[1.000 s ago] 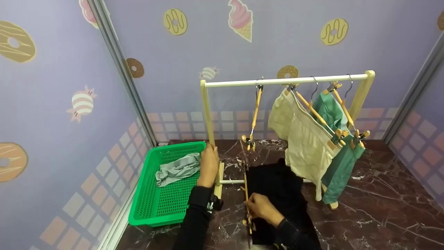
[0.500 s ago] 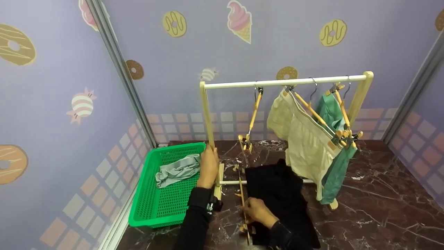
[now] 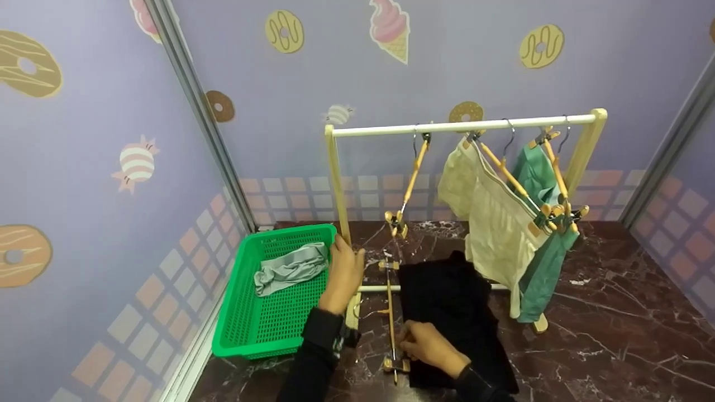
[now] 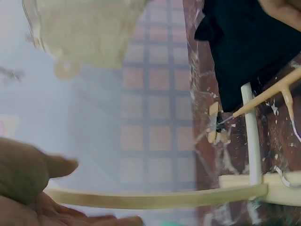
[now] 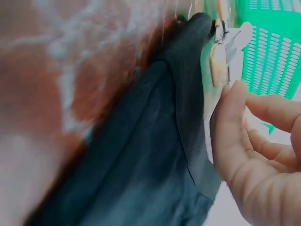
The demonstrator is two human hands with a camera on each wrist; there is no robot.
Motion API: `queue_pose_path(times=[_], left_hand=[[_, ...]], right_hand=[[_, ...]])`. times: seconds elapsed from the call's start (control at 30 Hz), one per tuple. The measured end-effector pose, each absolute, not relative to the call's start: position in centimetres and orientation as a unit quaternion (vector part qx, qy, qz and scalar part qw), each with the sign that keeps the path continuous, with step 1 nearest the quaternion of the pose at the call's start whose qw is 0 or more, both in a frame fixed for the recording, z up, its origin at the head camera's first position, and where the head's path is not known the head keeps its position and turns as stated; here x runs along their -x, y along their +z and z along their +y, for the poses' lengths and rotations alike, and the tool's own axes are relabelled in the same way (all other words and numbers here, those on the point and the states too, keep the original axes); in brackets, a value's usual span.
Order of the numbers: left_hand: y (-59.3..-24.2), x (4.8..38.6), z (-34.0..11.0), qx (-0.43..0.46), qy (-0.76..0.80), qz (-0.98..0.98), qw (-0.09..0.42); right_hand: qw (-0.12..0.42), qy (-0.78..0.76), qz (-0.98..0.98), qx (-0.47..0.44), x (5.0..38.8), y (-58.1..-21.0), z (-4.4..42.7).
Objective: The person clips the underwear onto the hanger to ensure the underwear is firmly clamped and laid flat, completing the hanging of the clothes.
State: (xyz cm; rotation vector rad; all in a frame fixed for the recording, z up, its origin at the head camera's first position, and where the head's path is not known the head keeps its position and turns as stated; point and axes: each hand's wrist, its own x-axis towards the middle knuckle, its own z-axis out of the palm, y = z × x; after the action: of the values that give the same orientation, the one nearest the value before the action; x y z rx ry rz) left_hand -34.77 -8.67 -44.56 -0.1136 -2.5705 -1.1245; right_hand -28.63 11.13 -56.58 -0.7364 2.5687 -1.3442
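Note:
My left hand (image 3: 344, 273) is beside the left post of a small wooden garment rack (image 3: 335, 178). In the left wrist view, thumb and fingers (image 4: 61, 167) stand apart, with the post (image 4: 155, 200) between them. My right hand (image 3: 430, 346) is at the lower part of a wooden clip hanger (image 3: 390, 312), thumb and forefinger (image 5: 230, 101) pinching its bar near a clip (image 5: 221, 61). The hanger lies along the waist edge of a black garment (image 3: 452, 318) spread on the table, its hook pointing left. Both clips appear apart from the cloth.
A green basket (image 3: 222, 312) with a grey garment (image 3: 293, 269) stands left of the rack. From the rail (image 3: 380, 130) hang a bare clip hanger (image 3: 414, 173), cream shorts (image 3: 497, 229) and a green garment (image 3: 544, 273). Walls enclose the dark marbled table (image 3: 609, 312).
My left hand has loosened from the rack post and shifted slightly right. The clip hanger has tipped over leftward until flat, hook to the left, while my right hand stays near its lower end.

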Motion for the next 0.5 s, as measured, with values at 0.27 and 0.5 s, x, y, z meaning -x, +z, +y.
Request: queue_pose_path(times=[0.27,0.5], left_hand=[[-46.4,25.7,-6.9,0.105,-0.371,-0.922,0.030],[-53.0,23.3,-7.0,0.093,-0.334,-0.931,-0.111]], right_hand=[[0.027,-0.276,0.907,0.316,26.1,-56.2,13.4],[0.045,-0.208,0.927,0.308,24.7,-57.1,13.5]])
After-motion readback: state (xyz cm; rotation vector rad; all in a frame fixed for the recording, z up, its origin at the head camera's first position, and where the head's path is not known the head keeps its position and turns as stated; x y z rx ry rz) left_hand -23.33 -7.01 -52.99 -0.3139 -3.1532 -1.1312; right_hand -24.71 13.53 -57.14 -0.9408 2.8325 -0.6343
